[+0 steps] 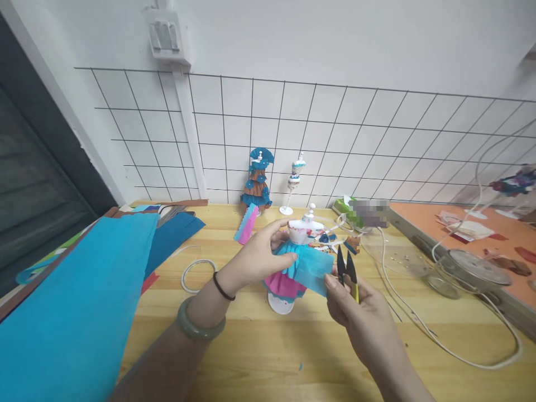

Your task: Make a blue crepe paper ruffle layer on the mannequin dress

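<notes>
A small white mannequin (305, 231) stands on its round base on the wooden table, wearing a skirt with a pink crepe paper layer (285, 286). My left hand (262, 251) wraps round its waist, the thumb pressing gathered blue crepe paper against it. The flat end of the blue crepe paper strip (315, 269) stretches right, pinched between my right thumb and fingers. In the same right hand (358, 310) rest yellow-handled thread snips (347, 267), their dark blades pointing up and slightly apart. The mannequin's far side is hidden.
Large blue paper sheets (87, 290) lie at left, beside a tape roll (198, 276). Behind stand a blue-and-brown dressed mannequin (257, 181) and a patterned mannequin (294, 181). A pink-and-blue strip (246, 223) lies nearby. A white cable (412, 315) loops at right, near a clear jar (446, 282).
</notes>
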`<state>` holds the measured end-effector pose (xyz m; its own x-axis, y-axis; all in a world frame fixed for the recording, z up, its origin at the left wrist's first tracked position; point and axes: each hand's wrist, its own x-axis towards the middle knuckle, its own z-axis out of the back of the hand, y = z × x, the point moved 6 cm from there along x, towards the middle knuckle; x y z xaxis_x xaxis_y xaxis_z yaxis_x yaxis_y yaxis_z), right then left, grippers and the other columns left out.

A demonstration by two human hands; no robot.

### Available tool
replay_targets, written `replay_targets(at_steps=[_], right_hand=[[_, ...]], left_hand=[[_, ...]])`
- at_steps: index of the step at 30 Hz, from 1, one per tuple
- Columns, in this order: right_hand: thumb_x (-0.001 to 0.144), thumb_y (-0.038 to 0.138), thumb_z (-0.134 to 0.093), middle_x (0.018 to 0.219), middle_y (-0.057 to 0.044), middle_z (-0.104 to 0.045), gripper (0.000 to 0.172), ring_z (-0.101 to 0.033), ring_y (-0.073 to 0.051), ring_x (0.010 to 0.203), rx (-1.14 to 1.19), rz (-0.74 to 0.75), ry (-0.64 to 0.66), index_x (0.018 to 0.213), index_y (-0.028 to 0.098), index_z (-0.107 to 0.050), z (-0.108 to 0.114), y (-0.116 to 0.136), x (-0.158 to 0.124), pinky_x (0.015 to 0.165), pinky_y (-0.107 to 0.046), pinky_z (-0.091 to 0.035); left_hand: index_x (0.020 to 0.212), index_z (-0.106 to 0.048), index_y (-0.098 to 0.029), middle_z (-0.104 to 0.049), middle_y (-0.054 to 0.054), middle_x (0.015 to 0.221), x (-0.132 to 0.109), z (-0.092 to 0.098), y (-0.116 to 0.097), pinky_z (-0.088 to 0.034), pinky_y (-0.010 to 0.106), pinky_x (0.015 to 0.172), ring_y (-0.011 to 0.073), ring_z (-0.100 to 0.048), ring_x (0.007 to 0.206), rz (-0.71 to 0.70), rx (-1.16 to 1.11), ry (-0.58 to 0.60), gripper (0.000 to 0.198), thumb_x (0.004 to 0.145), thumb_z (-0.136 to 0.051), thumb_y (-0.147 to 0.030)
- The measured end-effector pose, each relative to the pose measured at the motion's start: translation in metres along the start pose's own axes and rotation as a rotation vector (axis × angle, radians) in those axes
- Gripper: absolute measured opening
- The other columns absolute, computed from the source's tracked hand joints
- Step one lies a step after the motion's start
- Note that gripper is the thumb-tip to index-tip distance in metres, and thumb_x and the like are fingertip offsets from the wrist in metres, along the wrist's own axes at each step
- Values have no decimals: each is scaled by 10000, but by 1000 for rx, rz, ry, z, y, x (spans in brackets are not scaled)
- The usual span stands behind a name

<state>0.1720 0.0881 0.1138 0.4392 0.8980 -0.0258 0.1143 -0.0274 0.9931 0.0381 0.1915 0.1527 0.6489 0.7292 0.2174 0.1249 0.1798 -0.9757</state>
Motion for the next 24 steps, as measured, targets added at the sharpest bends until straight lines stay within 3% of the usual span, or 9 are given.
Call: replay_targets(at_steps=[5,11,15,18,21,24], right_hand=[[691,543,-719,545,72,-365,503,-295,-63,461,-130,91,-124,1011,164,-643,19,9,7,430,-204,-247],[689,477,-726,616,14,-549,430,-487,-120,525,-409,396,-199,1043,234,-703,20,53,14,468,-237,-429],[695,447,-719,794,-33,-689,378,-625,-170,676,-545,558,-154,1001,225,-721,3,80,14,567,-266,-524],[712,412,-719,761,-26,-711,291,-651,-176,663,-628,652,-101,931,221,-739,-4,92,16,556,-267,-535],[752,372,-703,765,-12,-730,189,-663,-166,657,-673,736,11,885,245,-751,-8,94,16,556,-253,-536],[764,370,-702,820,-13,-736,205,-669,-170,694,-702,766,60,929,256,-745,-6,92,14,567,-253,-537]], left_hand=[[1326,-414,-139,-618,113,1117,3,6,8,-483,382,921,246,-583,1100,27,-27,-12,704,675,-680,-118],[1223,-526,-153,-592,132,1204,2,1,5,-429,429,1001,272,-524,1195,0,-23,44,554,694,-690,-146],[1208,-536,-144,-587,143,1227,1,-3,2,-424,434,1011,278,-522,1208,-28,3,83,504,719,-658,-129],[1219,-524,-141,-595,149,1225,0,-7,1,-437,429,997,271,-550,1179,-51,7,123,499,734,-635,-106],[1261,-492,-148,-601,146,1226,-1,-10,-1,-463,394,965,263,-559,1177,-58,-11,149,541,739,-622,-92],[1315,-447,-156,-585,144,1266,-2,-12,-2,-467,358,959,249,-547,1200,-63,-10,157,607,737,-617,-82]])
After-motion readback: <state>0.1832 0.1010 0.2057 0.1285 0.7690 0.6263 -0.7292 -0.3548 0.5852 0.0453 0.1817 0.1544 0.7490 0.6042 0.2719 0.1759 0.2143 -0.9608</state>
